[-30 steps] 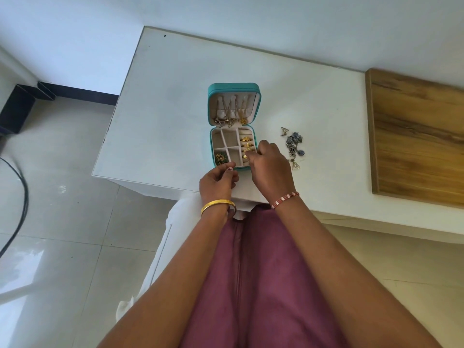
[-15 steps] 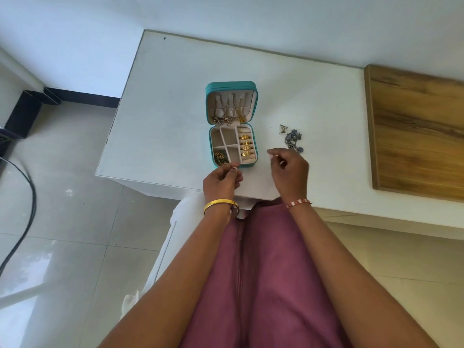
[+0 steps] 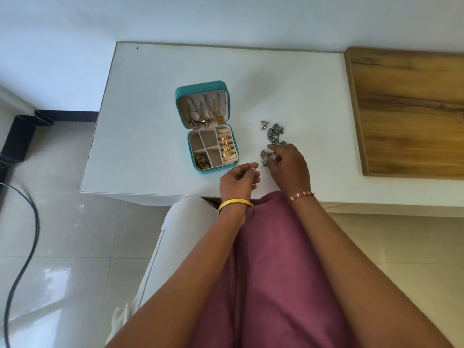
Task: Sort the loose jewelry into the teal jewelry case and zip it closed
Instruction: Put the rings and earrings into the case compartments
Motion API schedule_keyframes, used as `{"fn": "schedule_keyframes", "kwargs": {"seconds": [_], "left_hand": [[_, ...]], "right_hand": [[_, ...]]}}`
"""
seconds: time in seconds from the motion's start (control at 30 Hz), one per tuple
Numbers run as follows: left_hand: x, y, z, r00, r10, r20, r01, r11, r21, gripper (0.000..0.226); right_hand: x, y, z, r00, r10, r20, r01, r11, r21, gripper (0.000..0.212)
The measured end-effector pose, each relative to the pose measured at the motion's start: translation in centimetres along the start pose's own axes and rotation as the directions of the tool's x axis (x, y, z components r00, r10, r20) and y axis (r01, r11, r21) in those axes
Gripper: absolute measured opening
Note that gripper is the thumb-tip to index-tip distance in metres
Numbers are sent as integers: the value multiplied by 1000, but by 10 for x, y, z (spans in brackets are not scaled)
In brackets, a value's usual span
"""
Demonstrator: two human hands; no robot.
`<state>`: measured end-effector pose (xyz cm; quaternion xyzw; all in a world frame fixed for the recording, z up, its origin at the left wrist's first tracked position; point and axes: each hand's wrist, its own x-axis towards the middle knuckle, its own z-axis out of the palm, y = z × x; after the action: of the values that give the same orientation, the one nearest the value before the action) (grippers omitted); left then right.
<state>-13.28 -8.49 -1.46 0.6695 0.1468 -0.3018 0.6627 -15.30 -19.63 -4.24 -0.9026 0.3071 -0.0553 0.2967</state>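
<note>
Head view: I look down on a white counter (image 3: 155, 101), my two hands at its near edge, tiled floor to the left.
Cable: dark cable (image 3: 25, 234) curves over the floor at far left, well apart from the counter.
Teal jewelry case (image 3: 204, 126): lies open on the counter, left of centre, unzipped, lid tipped back toward the wall.
Lid: chains and pendants (image 3: 206, 116) hang inside it, gold-toned, bunched at the bottom edge.
Tray: divided compartments; near-left one holds a small dark-and-gold cluster (image 3: 201, 160); other small ones look bare.
Ring slot: right strip holds four gold rings (image 3: 225, 145) in a row.
Left hand (image 3: 237, 182): just beside the case's near-right corner, fingers curled loosely, thumb and forefinger tips close together; I cannot tell whether anything is pinched there. Gold bangle (image 3: 234, 204) on the wrist.
Loose jewelry (image 3: 275, 134): grey-blue pile on the counter, right of the case, apart from it; one small silver piece (image 3: 264, 124) lies just left of the pile's far end.
Right hand (image 3: 290, 167): over the near end of the pile, fingers spread and bent down, tips touching pieces; not clenched, firm grasp not visible. Red-white thread band (image 3: 300, 196) on the wrist.
Wooden board (image 3: 406, 111): far right of the counter, well apart from the jewelry.
Lap: mauve fabric (image 3: 271, 272) between my forearms.
</note>
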Motion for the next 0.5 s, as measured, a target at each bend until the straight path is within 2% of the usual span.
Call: {"fn": "schedule_keyframes", "kwargs": {"seconds": [0.13,0.23,0.3,0.4,0.5], "left_hand": [[2,-11,-8,1000,-18,-7,18,999,37,21],[1,-13,-12,999,-39,-1,39,999,-27,20],[1,-11,-12,999,-50,13,51,995,-82,21],[2,-11,-14,997,-73,26,75,988,-133,24],[3,-12,-18,992,-115,55,123,976,-181,27]], "right_hand": [[2,-3,4,998,-61,21,63,991,-119,22],[0,-2,8,998,-64,-9,63,993,-99,14],[-1,-2,9,998,-40,-37,39,999,-20,10],[-5,-8,5,993,-4,-116,26,981,193,4],[-13,-19,-1,996,-5,-87,32,946,321,3]]}}
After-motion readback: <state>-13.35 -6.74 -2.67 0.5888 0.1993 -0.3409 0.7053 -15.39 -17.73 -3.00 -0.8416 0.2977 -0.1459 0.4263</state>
